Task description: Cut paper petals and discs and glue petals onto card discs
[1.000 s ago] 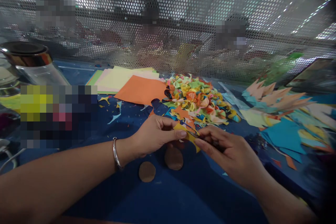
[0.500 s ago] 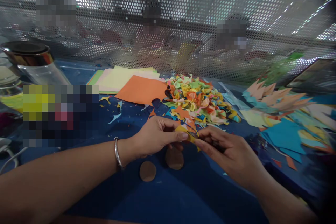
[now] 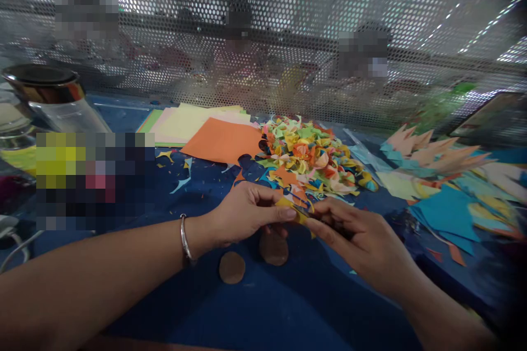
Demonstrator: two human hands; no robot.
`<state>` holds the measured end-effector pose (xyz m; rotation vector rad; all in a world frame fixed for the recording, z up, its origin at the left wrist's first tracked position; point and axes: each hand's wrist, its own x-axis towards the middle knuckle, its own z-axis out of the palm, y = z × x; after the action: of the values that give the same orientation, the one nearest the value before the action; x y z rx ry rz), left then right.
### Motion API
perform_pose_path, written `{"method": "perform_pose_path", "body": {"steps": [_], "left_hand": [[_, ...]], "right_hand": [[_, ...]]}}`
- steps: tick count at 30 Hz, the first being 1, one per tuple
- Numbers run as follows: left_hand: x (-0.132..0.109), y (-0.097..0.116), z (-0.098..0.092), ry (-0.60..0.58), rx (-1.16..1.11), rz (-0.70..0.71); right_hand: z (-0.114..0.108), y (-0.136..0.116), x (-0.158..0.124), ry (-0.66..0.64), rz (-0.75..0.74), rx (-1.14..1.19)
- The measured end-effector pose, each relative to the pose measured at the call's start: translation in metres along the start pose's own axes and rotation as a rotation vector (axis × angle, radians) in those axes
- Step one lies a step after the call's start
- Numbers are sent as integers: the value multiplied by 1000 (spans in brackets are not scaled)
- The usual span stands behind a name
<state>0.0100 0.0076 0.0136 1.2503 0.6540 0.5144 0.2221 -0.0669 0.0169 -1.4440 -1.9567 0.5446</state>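
Observation:
My left hand (image 3: 251, 214), with a silver bangle at its wrist, pinches a small piece of yellow paper (image 3: 285, 206) between thumb and fingers. My right hand (image 3: 358, 233) is closed around a small pair of scissors (image 3: 303, 211). Only their dark blades show, lying against the paper's right edge; the handles are hidden in my fingers. A thin curl of yellow paper stands up beside the blades. Below my hands, two brown round discs (image 3: 232, 267) lie on the blue tabletop (image 3: 255, 312). Behind my fingers rises a heap of cut, coloured paper pieces (image 3: 313, 153).
At the back, an orange sheet (image 3: 224, 140) overlaps a stack of pale paper (image 3: 185, 123). Folded peach paper points (image 3: 432, 148) and blue sheets (image 3: 444, 216) lie on the right. A lidded jar (image 3: 53, 93) stands left. A perforated metal screen (image 3: 280, 22) closes the back, people beyond it.
The scissor blades and the yellow paper have shifted slightly between my fingers, and the yellow curl stands differently. Both hands stay in nearly the same place.

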Motion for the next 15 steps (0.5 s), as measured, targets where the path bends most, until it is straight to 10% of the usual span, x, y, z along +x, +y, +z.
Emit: {"method": "perform_pose_path", "body": {"steps": [15], "left_hand": [[1,0,0,-11,-23,-12]], "right_hand": [[0,2,-1,-11,-18,5]]}}
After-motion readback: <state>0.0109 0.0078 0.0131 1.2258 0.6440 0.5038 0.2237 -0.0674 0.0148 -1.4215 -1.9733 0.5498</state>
